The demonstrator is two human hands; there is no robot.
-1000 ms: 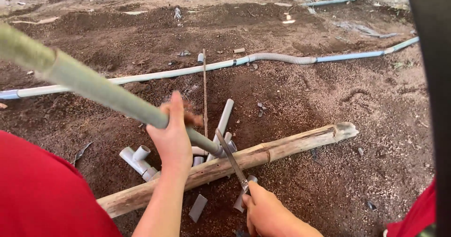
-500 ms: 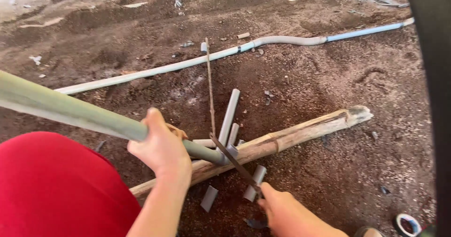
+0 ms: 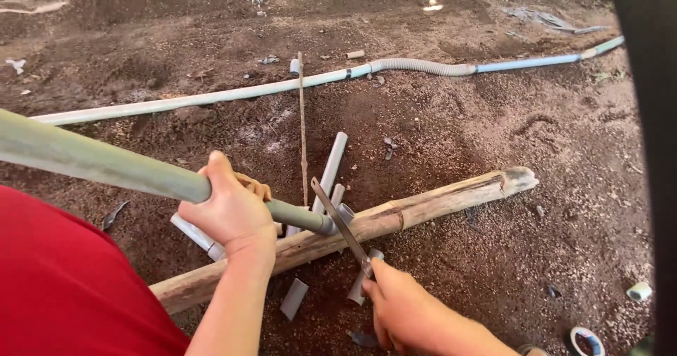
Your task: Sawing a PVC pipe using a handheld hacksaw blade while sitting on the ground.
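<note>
Bare brown soil ground [image 3: 493,137] carries a wooden log [image 3: 423,208] lying slantwise, a long grey pipe [image 3: 211,98] with a corrugated section behind it, short grey pipe offcuts [image 3: 331,162], and tape rolls [image 3: 585,340] at right.

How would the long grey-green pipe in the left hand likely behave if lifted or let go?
The pipe looks stiff: it runs straight past the left hand with no visible sag. It is probably light for its length, since one hand steadies it. Being round and resting across the wooden pole, it may roll or slide if released.
</note>
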